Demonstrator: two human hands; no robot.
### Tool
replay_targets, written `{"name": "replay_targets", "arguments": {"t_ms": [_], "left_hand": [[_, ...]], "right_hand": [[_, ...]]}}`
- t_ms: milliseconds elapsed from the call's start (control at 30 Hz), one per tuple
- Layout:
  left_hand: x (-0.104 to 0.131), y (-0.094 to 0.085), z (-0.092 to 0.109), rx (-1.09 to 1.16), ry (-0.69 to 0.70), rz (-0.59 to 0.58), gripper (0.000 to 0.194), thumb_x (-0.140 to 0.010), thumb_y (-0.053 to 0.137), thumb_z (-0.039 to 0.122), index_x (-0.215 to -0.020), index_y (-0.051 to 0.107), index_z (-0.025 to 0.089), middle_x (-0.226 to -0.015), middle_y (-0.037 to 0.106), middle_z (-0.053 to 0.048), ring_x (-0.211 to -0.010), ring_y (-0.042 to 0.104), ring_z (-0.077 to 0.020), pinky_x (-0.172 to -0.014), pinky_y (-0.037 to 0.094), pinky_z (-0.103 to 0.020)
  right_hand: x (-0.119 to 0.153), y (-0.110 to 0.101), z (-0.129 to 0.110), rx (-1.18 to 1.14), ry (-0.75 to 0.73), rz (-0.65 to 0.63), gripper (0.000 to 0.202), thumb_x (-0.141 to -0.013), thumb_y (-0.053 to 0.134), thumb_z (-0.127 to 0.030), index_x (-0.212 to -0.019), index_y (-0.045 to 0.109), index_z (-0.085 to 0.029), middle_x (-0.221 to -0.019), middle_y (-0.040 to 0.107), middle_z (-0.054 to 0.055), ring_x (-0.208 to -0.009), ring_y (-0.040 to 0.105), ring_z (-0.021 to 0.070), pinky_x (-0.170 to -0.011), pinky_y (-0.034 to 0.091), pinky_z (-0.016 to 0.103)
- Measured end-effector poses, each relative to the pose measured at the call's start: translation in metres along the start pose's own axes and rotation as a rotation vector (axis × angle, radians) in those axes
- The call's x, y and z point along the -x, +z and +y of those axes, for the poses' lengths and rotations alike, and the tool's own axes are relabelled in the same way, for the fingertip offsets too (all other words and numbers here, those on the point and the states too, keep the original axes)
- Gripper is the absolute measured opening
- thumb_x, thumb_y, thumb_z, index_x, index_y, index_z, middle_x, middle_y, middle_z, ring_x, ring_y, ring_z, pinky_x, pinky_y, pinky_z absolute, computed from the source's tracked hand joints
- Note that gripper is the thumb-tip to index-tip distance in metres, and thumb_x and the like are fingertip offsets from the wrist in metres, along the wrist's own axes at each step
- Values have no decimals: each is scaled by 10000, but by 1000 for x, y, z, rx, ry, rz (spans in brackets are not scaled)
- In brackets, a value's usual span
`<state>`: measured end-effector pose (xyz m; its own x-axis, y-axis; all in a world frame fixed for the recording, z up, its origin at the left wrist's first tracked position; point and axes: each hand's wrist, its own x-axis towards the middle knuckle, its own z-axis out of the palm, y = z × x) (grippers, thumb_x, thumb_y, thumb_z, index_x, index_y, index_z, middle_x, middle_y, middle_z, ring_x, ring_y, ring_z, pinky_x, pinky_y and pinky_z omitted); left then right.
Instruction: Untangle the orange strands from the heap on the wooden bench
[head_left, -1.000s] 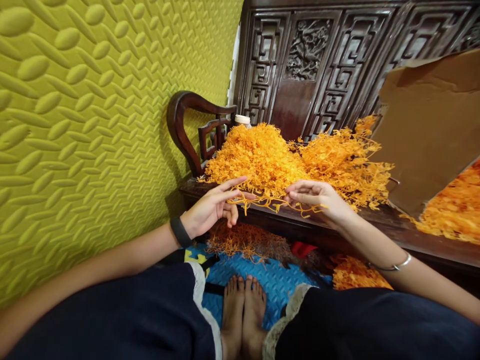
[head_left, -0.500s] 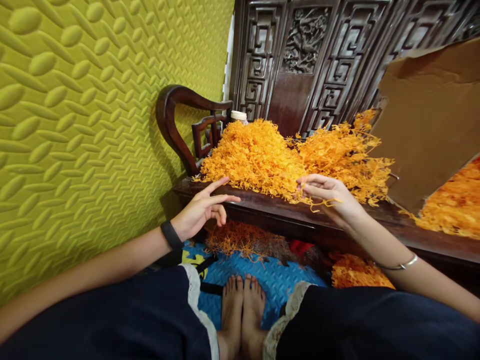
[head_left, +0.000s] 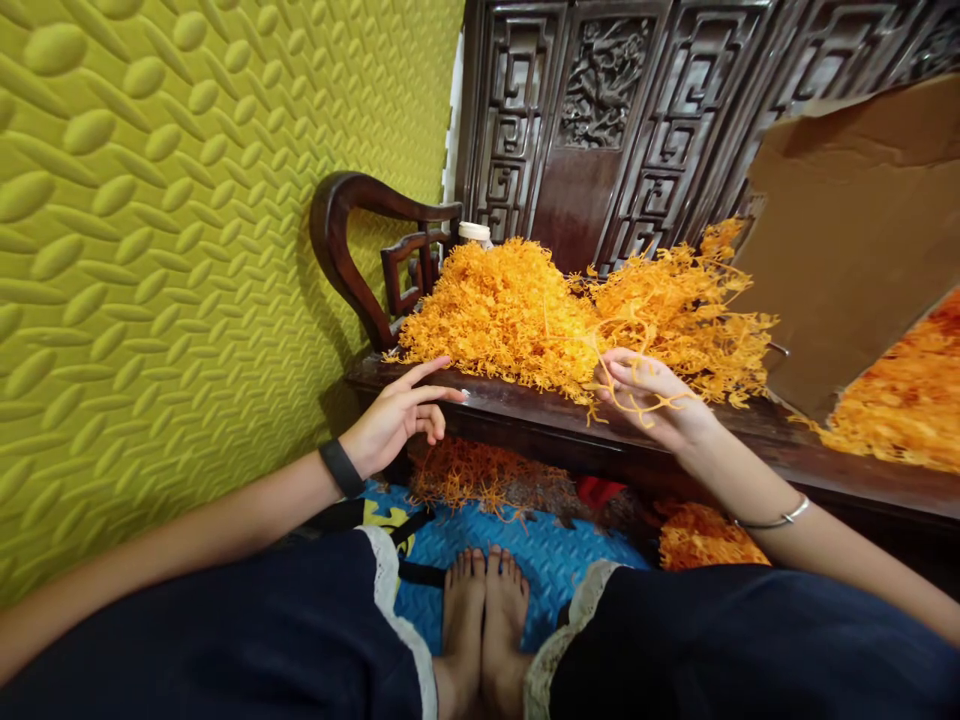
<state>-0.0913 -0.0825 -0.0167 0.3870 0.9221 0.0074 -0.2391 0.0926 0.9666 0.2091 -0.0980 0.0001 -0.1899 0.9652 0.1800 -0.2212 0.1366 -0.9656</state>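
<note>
At the far left I am recording a yellow textured panel (head_left: 150,250), with a curved dark armrest (head_left: 328,215) rising beside it from the end of a wooden bench (head_left: 517,408). In front of the bench the left hand (head_left: 401,410), wearing a black wristband (head_left: 341,468), is holding nothing; its fingers are spreading loosely, with index and middle pointing toward the seat. Further right, a white-lidded jar (head_left: 474,232) is standing behind a dense heap of orange pieces (head_left: 502,310). Below, bare feet (head_left: 484,605) are resting on a blue mat (head_left: 420,525). Next I am finding the right hand (head_left: 649,395), its fingertips closing narrowly on a branching orange strand (head_left: 664,403); the strand is trailing across the palm, just before the heap. Behind that hand a looser orange bunch (head_left: 675,305) is lying on the bench. At far right, brown cardboard (head_left: 862,220) is leaning, with more orange material (head_left: 900,415) lying beside it
</note>
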Motion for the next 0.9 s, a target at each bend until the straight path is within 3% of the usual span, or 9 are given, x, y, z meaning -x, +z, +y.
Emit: {"name": "replay_targets", "arguments": {"t_ms": [100,233,300,400,467,600,667,733,900], "left_hand": [[-1,3,-1,1,10,-10,555,-778,541,109,-1311,400,172,-877,677,-78,-443,562,-90,-385,432,-197],[-2,3,-1,2,27,10,498,-779,522,101,-1267,436,152,-825,666,-61,-428,544,-84,-374,409,-189],[-2,2,-1,3,30,20,466,-776,515,98,-1237,459,137,-798,657,-51,-417,533,-80,-369,399,-187],[-2,1,0,1,33,28,447,-775,509,97,-1218,471,133,-783,647,-41,-410,525,-78,-362,387,-186],[-2,0,1,0,35,36,443,-776,502,95,-1217,471,130,-780,645,-40,-408,523,-77,-361,384,-185],[-2,1,1,-1,23,43,442,-777,499,92,-1216,467,125,-769,641,-37,-404,520,-78,-364,386,-187],[-2,1,0,-2,15,43,441,-780,497,92,-1218,463,125,-769,641,-36,-403,521,-79,-365,389,-188],[-2,-1,0,2,17,53,437,-783,492,90,-1218,462,124,-769,639,-35,-404,522,-77,-364,389,-187],[-1,-3,-1,11,18,79,431,-780,490,80,-1209,464,117,-761,637,-34,-394,516,-79,-347,377,-187]], "right_hand": [[4,3,3,-15,30,-163,161,-662,730,-273,-746,624,-184,-616,557,-25,-530,542,76,-520,460,191],[8,6,15,-40,128,-565,152,-742,662,-287,-762,620,-143,-597,601,11,-532,586,117,-503,457,224],[8,8,24,-9,203,-669,152,-777,631,-269,-808,628,-120,-637,624,28,-578,615,127,-547,472,234],[6,8,44,150,335,-689,212,-802,611,-267,-925,632,-96,-774,652,58,-704,637,129,-695,489,260],[6,8,60,275,388,-646,342,-816,591,-337,-1069,602,-107,-996,642,105,-918,618,165,-861,454,311],[13,5,87,615,529,-662,733,-811,521,-528,-1405,287,-167,-1478,216,107,-1360,190,238,-1116,151,386],[17,2,96,746,634,-753,875,-787,509,-586,-1445,119,-161,-1511,59,89,-1383,60,247,-1128,82,380],[19,-1,101,788,678,-832,917,-771,511,-608,-1446,77,-166,-1512,37,79,-1383,53,246,-1128,84,367],[20,-6,109,806,682,-957,806,-759,538,-594,-1417,254,-225,-1496,173,41,-1375,124,243,-1122,121,353]]}}
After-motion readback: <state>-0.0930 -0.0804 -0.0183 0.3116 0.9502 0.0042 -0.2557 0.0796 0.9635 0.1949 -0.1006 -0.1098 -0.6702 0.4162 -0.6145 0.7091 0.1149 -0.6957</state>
